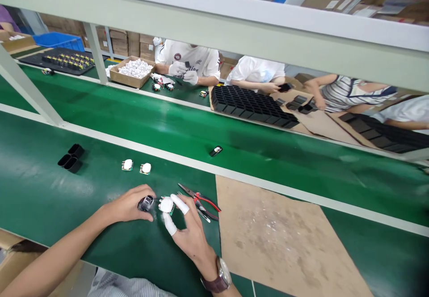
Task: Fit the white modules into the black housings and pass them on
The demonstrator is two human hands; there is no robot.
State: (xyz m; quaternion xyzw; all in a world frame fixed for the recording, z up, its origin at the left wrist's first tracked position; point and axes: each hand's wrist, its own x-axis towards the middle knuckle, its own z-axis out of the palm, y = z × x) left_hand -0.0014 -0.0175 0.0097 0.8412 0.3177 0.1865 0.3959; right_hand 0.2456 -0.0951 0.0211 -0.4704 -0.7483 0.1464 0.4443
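My left hand (136, 204) is closed round a small black plastic housing (146, 203), its end turned toward the right. Just beside it, my right hand (187, 227), with white covers on thumb and forefinger, pinches a small circuit board with a white round top (166, 205). Housing and board are close together but seem apart. Two similar white-topped boards (127, 165) lie on the green bench beyond my hands. Farther left stand three black housings (71, 158) in a cluster. Red-handled pliers (201, 198) and tweezers (205, 217) lie right of my right hand.
A brown cardboard sheet (268, 230) covers the bench at right. Beyond a pale rail, a green conveyor belt (161, 120) carries one black unit (216, 150). A metal frame beam (214, 24) crosses above. Opposite, several people work near black housings (248, 104) and a box of white parts (132, 71).
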